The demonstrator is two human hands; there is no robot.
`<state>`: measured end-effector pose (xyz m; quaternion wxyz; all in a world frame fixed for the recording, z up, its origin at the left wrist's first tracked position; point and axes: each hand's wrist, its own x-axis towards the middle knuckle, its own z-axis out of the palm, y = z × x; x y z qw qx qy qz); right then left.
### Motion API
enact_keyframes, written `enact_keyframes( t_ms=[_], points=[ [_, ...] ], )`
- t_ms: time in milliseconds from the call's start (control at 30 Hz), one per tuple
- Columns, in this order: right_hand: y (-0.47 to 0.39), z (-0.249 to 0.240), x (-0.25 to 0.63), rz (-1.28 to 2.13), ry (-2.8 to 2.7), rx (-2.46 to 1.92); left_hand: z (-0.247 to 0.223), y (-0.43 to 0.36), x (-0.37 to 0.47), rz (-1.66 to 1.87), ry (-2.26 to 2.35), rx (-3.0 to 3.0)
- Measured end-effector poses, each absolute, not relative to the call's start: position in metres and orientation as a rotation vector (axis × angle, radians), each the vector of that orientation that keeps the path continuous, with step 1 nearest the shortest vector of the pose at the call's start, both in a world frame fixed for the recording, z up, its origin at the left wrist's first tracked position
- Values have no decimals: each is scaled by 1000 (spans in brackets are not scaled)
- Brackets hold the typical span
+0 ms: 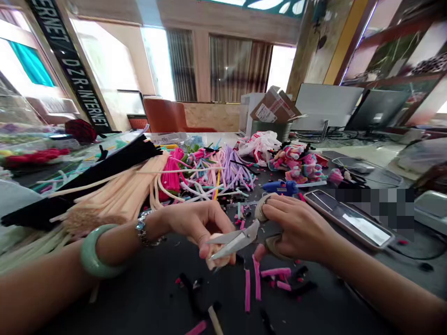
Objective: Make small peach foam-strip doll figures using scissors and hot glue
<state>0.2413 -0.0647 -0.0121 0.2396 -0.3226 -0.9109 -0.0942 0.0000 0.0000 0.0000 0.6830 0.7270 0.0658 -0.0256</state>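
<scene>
My left hand (200, 223) pinches a small peach fuzzy piece (212, 261), partly hidden by the fingers and blades. In my right hand (296, 223) is a pair of scissors (239, 239) with beige handles, its blades apart and pointing left across the peach piece. Whether the blades touch it I cannot tell. Below the hands lie short pink pipe cleaner pieces (247, 291) and black scraps (190, 291) on the dark tabletop (139, 298).
Bundles of peach pipe cleaners (118, 195) and black ones (87, 181) lie left, purple ones (232, 170) beyond. A blue glue gun (281, 187), a phone (349, 218) and fuzzy pink-blue pieces (296, 163) lie right. Monitors (328, 104) and a cardboard box (275, 109) stand behind.
</scene>
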Motion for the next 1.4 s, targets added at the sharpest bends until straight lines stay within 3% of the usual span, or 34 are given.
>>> enact_keyframes(
  t_ms=[1400],
  points=[
    [-63, -11, 241, -275, -2480, -898, 2, -1, -2, -41, 195, 1687]
  ],
)
